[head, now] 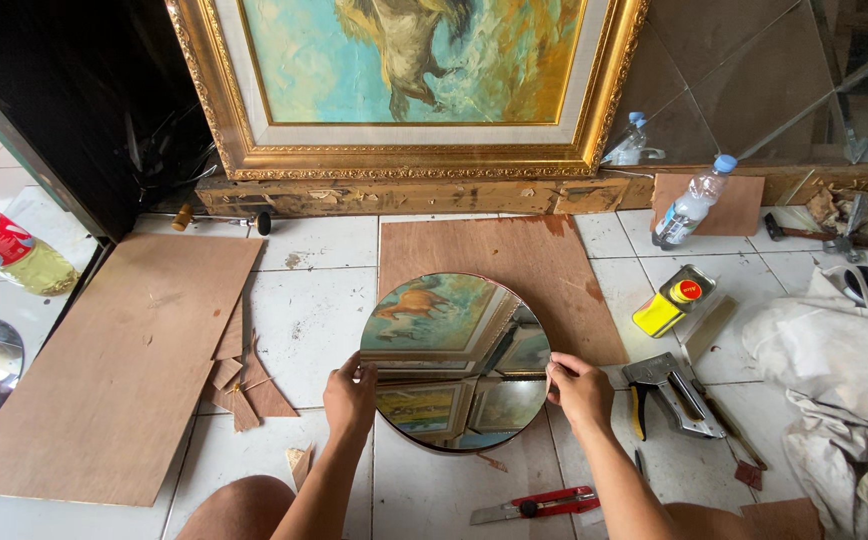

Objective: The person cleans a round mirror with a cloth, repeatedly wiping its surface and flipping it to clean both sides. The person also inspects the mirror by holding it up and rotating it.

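A round mirror [454,350] lies on a brown plywood sheet [499,255] on the white tiled floor and reflects framed paintings. My left hand [351,397] grips its left edge. My right hand [579,390] grips its right edge. The mirror's near part hangs over the tiles, past the sheet's edge.
A gold-framed painting [404,90] leans at the back. A large plywood board [119,365] and wood scraps [244,385] lie left. A staple gun [669,390], yellow tin [674,300], water bottle [692,205] and white cloth [834,370] lie right. A red utility knife [539,505] lies near.
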